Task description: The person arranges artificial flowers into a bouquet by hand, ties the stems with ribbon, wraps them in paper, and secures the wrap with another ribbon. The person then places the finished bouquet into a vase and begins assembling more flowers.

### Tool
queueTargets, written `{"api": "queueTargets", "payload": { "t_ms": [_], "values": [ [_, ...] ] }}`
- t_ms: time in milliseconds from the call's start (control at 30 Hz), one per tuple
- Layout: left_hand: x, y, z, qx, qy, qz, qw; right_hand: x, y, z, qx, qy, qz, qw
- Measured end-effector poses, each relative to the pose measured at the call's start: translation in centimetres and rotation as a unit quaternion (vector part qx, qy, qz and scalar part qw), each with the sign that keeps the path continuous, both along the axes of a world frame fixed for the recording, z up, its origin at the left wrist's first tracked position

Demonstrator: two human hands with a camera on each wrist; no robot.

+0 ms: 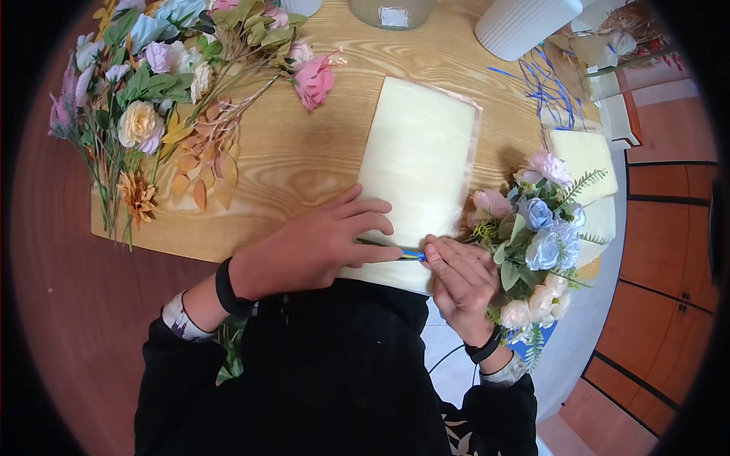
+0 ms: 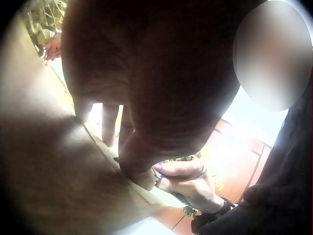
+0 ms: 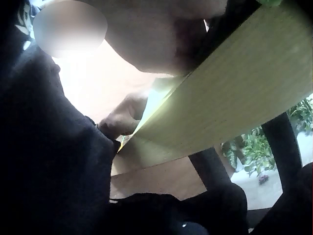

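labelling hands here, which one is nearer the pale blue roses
Right: the right hand is just left of the pale blue roses in the head view; the left hand is farther left, partly over the cream sheet.

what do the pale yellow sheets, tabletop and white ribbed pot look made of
Pale yellow sheets: matte, likely paper or thin nonwoven fabric, with flat, crisp edges. Tabletop: wood or wood-look laminate, satiny, with swirling grain. White ribbed pot: plastic or possibly ceramic, smooth, finely ridged.

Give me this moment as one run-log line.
left hand: at stems, grip unclear | right hand: pinches blue strand | bouquet: beside right hand | paper: under fingers | loose flowers: on table, left
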State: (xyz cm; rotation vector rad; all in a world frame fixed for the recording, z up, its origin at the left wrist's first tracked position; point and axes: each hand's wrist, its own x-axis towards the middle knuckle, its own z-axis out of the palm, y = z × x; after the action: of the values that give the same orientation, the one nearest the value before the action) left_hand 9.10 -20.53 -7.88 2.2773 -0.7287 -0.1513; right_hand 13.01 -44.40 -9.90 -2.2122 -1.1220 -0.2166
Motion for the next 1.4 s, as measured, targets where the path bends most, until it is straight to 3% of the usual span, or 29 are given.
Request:
{"api": "queueTargets", "payload": {
  "t_ms": [333, 567, 733, 1100, 1167, 1400],
  "values": [
    [-0.2, -0.7, 0.0, -0.019, 0.015, 0.036, 0.999, -1.3, -0.8, 0.1, -0.001, -0.051, -0.008, 0.999],
    [-0.2, -0.8, 0.6, 0.009, 0.033, 0.002, 0.999, -1.0, -0.4, -0.1, 0.031, -0.03, 0.006, 0.999],
    [-0.6, -1.7, 0.0, 0.078, -0.016, -0.003, 0.997, -1.3, -0.5, -0.5, 0.028, -0.04, 0.004, 0.999],
    [-0.9, -1.9, -0.8, 0.07, -0.047, 0.009, 0.996, -1.7, -0.8, 0.2, -0.001, 0.0, 0.014, 1.0],
    [-1.0, -2.0, -0.9, 0.069, -0.051, 0.008, 0.996, -1.5, -1.1, -0.4, -0.013, -0.05, 0.024, 0.998],
    [-1.3, -2.5, -0.6, 0.07, -0.075, 0.016, 0.995, -1.3, -1.4, -0.4, 0.02, -0.035, 0.021, 0.999]
  ]
}}
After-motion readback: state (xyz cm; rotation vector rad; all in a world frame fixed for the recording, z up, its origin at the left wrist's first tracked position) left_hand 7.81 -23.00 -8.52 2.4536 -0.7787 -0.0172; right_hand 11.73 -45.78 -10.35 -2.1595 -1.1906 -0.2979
